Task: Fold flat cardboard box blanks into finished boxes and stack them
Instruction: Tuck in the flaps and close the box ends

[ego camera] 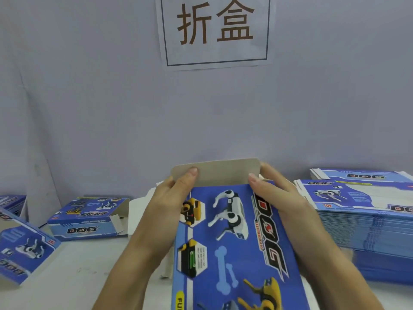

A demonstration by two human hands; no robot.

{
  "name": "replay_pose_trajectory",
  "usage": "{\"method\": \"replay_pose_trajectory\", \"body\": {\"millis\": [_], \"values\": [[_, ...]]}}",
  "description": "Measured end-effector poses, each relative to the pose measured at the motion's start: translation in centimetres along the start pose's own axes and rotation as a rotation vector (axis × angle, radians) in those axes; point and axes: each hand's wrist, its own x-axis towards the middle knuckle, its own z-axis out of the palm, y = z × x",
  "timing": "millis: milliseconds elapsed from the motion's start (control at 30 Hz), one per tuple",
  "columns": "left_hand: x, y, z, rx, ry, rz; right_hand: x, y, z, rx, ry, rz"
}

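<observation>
A blue printed box (225, 238) with dog pictures lies lengthwise in front of me, its grey end flap (220, 172) standing up at the far end. My left hand (172, 198) grips the box's far left corner, thumb pressed on the flap's inside. My right hand (277, 193) grips the far right corner, thumb at the flap's base. A tall stack of flat blanks (366, 222) sits to the right. One folded box (87, 218) with an open end lies at the left.
Another box (24, 249) leans at the far left, with more blue cardboard (11, 202) behind it. A white table (85, 274) carries everything. A grey wall with a paper sign (215, 30) rises close behind.
</observation>
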Motion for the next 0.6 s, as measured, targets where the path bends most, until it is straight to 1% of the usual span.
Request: {"method": "replay_pose_trajectory", "body": {"millis": [33,100,133,167,200,233,267,300,367,400,433,467,500,533,600], "values": [[0.3,-0.5,-0.1,0.002,0.002,-0.012,-0.2,0.5,-0.4,0.017,-0.005,0.009],[0.9,-0.7,-0.1,0.022,-0.007,-0.016,1.0,1.0,-0.9,-0.003,-0.011,0.086],[1.1,-0.7,-0.3,0.073,-0.018,0.030,1.6,0.8,-0.6,-0.063,-0.009,0.170],[1.3,-0.7,-0.4,0.116,-0.038,0.079,1.7,1.4,-0.8,-0.110,-0.035,0.194],[1.5,-0.6,-0.4,0.144,-0.083,0.120,1.7,2.0,-1.4,-0.151,0.017,0.188],[1.5,-0.7,-0.5,0.145,-0.146,0.136,2.0,2.3,-2.2,-0.124,0.056,0.170],[1.5,-0.8,-0.6,0.128,-0.193,0.137,2.0,2.3,-2.4,-0.149,0.050,0.168],[1.4,-1.1,-0.8,0.106,-0.214,0.148,2.1,2.6,-2.9,-0.149,0.058,0.119],[1.3,-1.5,-0.8,0.072,-0.185,0.173,2.6,2.7,-3.1,-0.131,0.089,0.124],[1.2,-1.6,-0.7,0.057,-0.161,0.181,2.7,2.1,-2.6,-0.054,0.109,0.172],[0.9,-1.4,-0.5,0.042,-0.141,0.187,2.7,1.9,-2.4,-0.008,0.126,0.165],[0.7,-0.9,-0.2,0.038,-0.116,0.192,2.2,1.5,-1.5,0.025,0.078,0.171],[0.4,-0.8,0.0,0.039,-0.099,0.196,2.1,1.9,-1.5,0.005,0.090,0.114],[0.3,-0.7,0.2,0.064,-0.070,0.186,1.7,1.3,-0.6,-0.026,0.057,0.093],[0.9,-0.2,0.7,0.101,-0.031,0.127,1.0,1.3,-0.4,-0.065,0.036,0.037]]}}
